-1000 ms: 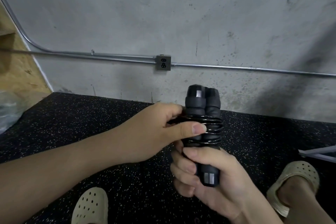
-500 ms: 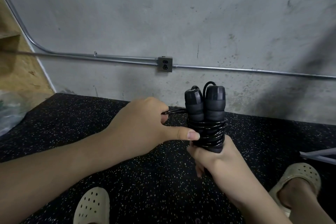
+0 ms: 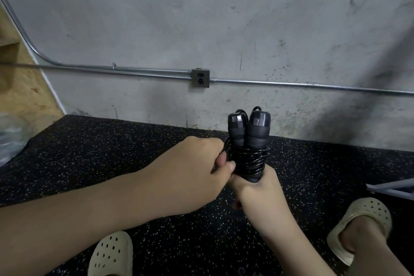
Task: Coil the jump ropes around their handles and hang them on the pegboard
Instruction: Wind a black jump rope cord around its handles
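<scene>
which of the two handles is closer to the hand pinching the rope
The left handle: it stands beside the left hand, which pinches the rope; the right handle is farther.

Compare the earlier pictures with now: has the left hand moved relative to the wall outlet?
Yes. The left hand has dropped lower, further below the wall outlet, and now pinches the rope beside the handles.

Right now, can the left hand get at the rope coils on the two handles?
Probably yes. The left hand is already beside the black coils, its fingers pinching rope there. The right hand grips only the lower ends of the handles, leaving the coils uncovered.
</scene>
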Action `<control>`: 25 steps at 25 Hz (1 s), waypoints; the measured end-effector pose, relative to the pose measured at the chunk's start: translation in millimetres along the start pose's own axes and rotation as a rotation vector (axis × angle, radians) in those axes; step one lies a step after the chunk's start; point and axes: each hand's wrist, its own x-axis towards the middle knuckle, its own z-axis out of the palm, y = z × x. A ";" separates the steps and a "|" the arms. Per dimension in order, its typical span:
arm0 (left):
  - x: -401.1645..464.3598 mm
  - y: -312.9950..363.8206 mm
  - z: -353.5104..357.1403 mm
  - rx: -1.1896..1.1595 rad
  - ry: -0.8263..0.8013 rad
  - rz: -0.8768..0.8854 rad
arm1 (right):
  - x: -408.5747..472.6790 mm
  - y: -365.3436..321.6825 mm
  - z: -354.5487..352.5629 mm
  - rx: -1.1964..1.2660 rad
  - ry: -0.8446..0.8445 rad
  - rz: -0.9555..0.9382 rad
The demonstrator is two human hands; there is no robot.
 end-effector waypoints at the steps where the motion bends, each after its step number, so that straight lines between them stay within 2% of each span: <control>1: -1.2 0.7 0.7 0.001 -0.007 0.009 | -1.7 -1.6 2.3 0.007 0.016 0.005; 3: -3.9 2.3 0.4 -0.023 -0.007 0.007 | -4.5 -0.7 8.0 -0.003 0.044 -0.005; 6: -6.9 6.1 0.5 -0.058 0.001 -0.042 | -9.5 7.9 16.9 -0.181 0.089 -0.056; 9: -5.1 5.6 0.3 0.003 0.026 -0.047 | -16.4 7.8 21.4 -0.291 0.117 -0.095; 11: -2.9 -0.8 -2.4 -0.015 0.021 -0.009 | -16.7 2.5 9.3 -0.377 0.045 -0.189; 12: -2.1 -5.0 -4.6 -0.051 -0.006 0.021 | -14.8 -1.4 0.7 -0.363 -0.045 -0.209; 13: -2.0 -9.4 -6.5 -0.119 -0.048 0.059 | -11.8 -6.3 -8.1 -0.250 -0.191 -0.187; 15: -1.5 -16.3 -8.5 -0.336 -0.169 0.126 | -6.8 -12.1 -21.1 0.128 -0.495 -0.145; 16: -2.5 -17.3 -9.0 -0.430 -0.236 0.145 | -6.8 -11.3 -22.8 0.289 -0.579 -0.128; 18: -4.7 -17.8 -9.0 -0.477 -0.298 0.179 | -10.4 -4.8 -17.1 0.474 -0.672 -0.044; 22: -9.0 -16.6 -13.5 -0.540 -0.326 0.237 | -8.7 2.6 -13.3 0.530 -0.742 -0.055; 25: -9.0 -18.6 -17.1 -0.483 -0.229 0.260 | -7.0 2.2 -12.2 0.671 -0.797 -0.066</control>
